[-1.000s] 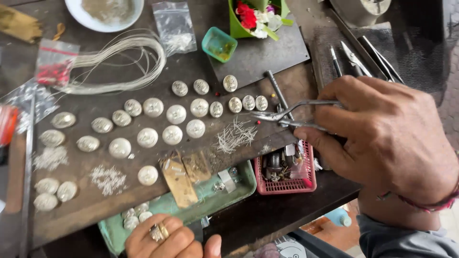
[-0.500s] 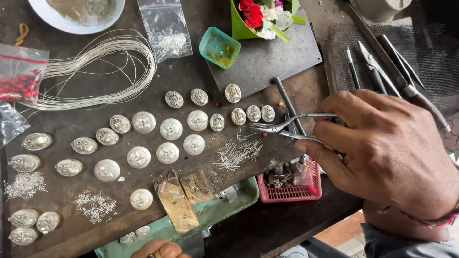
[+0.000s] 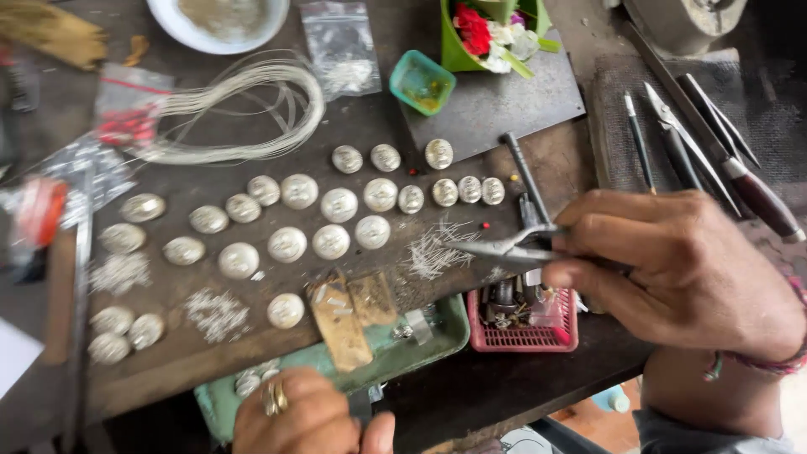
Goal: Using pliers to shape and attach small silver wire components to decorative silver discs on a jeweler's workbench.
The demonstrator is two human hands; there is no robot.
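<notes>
The left hand [image 3: 307,416] is chopped off by the bottom edge, so you can't see what its fingers are doing; the right hand [image 3: 685,273] covers the pliers' [image 3: 513,246] handles, and whether the tips pinch anything is too small to tell; the white bowl [image 3: 220,18] runs off the top, same with the flowers [image 3: 492,34]; the far left side is pretty much motion blur, the red thing [image 3: 38,210] there could be anything; the green tray [image 3: 433,332] sits half under the board; the stuff in the pink basket [image 3: 525,324] is a jumble
</notes>
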